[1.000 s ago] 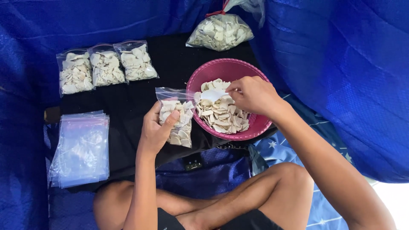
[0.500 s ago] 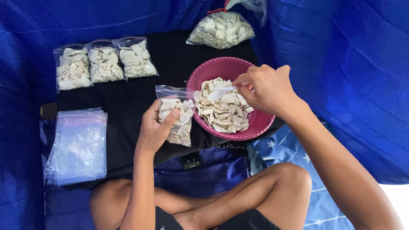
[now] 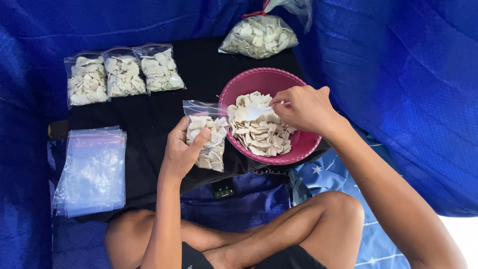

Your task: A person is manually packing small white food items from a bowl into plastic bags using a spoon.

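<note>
My left hand [image 3: 183,148] grips a clear zip bag [image 3: 208,134] partly filled with pale dried slices, held upright on the black cloth beside the bowl. My right hand [image 3: 304,107] hovers over the pink plastic bowl [image 3: 259,79] and pinches a small white spoon [image 3: 259,111] whose scoop lies on the heap of pale slices [image 3: 261,132] in the bowl.
Three filled zip bags [image 3: 122,73] lie in a row at the back left. A large tied bag of slices [image 3: 259,36] sits behind the bowl. A stack of flat clear bags [image 3: 92,172] lies at the left. Blue tarp surrounds the cloth; my crossed legs [image 3: 259,239] are below.
My right hand has moved slightly right over the bowl, and the white spoon now shows in its fingers. My left hand keeps holding the bag in place.
</note>
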